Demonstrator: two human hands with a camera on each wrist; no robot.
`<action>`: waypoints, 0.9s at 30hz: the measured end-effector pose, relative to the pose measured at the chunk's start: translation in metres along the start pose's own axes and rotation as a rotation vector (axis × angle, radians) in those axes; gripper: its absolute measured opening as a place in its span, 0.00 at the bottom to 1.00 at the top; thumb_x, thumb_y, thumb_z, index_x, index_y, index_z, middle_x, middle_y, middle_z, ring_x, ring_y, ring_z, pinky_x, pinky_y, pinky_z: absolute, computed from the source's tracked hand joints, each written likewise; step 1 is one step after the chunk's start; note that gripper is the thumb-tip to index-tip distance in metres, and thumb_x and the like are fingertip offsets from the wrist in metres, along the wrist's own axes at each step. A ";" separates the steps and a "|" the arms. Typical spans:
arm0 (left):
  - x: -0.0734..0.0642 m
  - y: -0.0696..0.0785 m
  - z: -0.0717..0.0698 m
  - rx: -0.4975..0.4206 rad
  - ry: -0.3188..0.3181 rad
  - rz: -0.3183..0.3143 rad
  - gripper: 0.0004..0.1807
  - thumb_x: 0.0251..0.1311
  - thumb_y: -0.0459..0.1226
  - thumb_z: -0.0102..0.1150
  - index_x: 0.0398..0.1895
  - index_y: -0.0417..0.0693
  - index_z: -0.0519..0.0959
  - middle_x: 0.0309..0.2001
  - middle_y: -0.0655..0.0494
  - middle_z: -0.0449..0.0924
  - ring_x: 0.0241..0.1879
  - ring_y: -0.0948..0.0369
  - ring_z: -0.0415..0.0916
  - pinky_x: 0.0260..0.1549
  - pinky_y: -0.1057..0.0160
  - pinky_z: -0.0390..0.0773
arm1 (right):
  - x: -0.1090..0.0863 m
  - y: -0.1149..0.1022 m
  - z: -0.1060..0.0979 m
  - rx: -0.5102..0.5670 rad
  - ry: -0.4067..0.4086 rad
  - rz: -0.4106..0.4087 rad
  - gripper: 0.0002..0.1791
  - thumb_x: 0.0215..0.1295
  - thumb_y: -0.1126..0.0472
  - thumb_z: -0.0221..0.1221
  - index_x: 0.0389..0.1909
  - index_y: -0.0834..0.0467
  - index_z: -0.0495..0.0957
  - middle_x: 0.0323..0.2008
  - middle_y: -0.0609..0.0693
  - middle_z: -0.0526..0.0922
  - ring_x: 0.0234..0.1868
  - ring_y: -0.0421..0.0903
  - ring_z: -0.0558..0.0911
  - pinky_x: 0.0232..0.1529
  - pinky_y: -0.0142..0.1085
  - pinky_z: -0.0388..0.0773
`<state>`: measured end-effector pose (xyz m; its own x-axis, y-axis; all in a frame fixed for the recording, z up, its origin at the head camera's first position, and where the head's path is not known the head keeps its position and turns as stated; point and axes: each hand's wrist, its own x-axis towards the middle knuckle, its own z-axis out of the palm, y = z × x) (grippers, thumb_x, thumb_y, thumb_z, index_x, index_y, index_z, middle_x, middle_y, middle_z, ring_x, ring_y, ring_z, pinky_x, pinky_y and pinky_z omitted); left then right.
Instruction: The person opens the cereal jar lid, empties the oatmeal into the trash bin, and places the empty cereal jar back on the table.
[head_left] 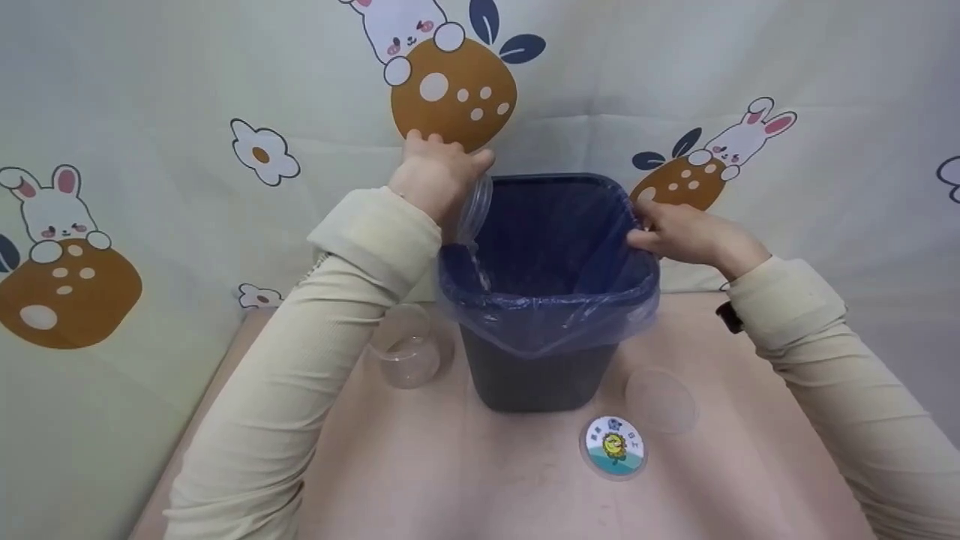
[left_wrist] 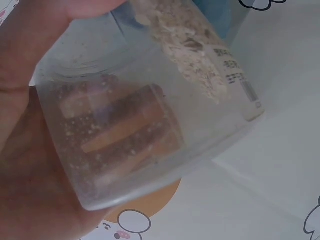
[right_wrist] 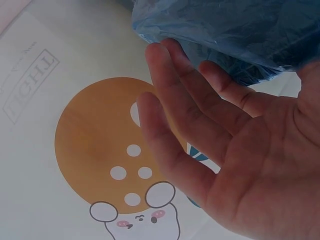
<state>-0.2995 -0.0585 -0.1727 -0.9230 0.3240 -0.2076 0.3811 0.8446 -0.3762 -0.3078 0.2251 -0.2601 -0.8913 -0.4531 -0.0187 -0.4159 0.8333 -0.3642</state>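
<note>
In the head view, a dark grey trash can (head_left: 534, 379) lined with a blue plastic bag (head_left: 551, 319) stands upright. My left hand (head_left: 435, 176) grips a clear plastic jar (head_left: 474, 210), tipped with its mouth over the can's left side. Pale flakes (left_wrist: 192, 55) lie along the jar's inner wall in the left wrist view, with crumbs stuck to the plastic; a thin pale streak drops into the bag. My right hand (head_left: 686, 232) holds the can's right rim through the bag, thumb on the inner side, other fingers outside. Its fingertips meet the bag in the right wrist view.
A second clear jar (head_left: 409, 360) stands left of the can on the pinkish table (head_left: 450, 480). Right of the can lie a clear round disc (head_left: 661, 401) and a round lid (head_left: 615, 446) with a sunflower picture. A cloth printed with rabbits (head_left: 187, 90) hangs behind.
</note>
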 end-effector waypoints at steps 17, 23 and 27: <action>-0.002 0.000 0.000 -0.015 0.006 -0.004 0.45 0.41 0.36 0.74 0.62 0.53 0.58 0.59 0.41 0.70 0.53 0.43 0.67 0.55 0.44 0.62 | 0.000 -0.002 0.000 -0.005 -0.005 -0.010 0.18 0.68 0.55 0.50 0.48 0.66 0.65 0.40 0.64 0.78 0.41 0.60 0.77 0.47 0.55 0.70; -0.003 0.001 -0.001 -0.002 -0.019 0.006 0.45 0.41 0.41 0.72 0.64 0.52 0.57 0.61 0.41 0.68 0.55 0.43 0.65 0.56 0.43 0.60 | 0.000 -0.002 -0.001 0.000 -0.035 0.021 0.20 0.67 0.55 0.49 0.50 0.66 0.65 0.41 0.63 0.77 0.42 0.60 0.76 0.48 0.55 0.69; -0.002 0.001 -0.002 0.002 -0.017 0.004 0.45 0.41 0.40 0.73 0.63 0.52 0.57 0.61 0.41 0.68 0.55 0.42 0.65 0.56 0.43 0.60 | 0.000 -0.003 -0.002 0.009 -0.037 0.022 0.21 0.68 0.54 0.49 0.53 0.67 0.65 0.43 0.63 0.77 0.44 0.60 0.76 0.49 0.55 0.69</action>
<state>-0.2971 -0.0579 -0.1709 -0.9205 0.3199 -0.2246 0.3848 0.8426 -0.3768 -0.3069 0.2235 -0.2576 -0.8928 -0.4462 -0.0615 -0.3944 0.8403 -0.3719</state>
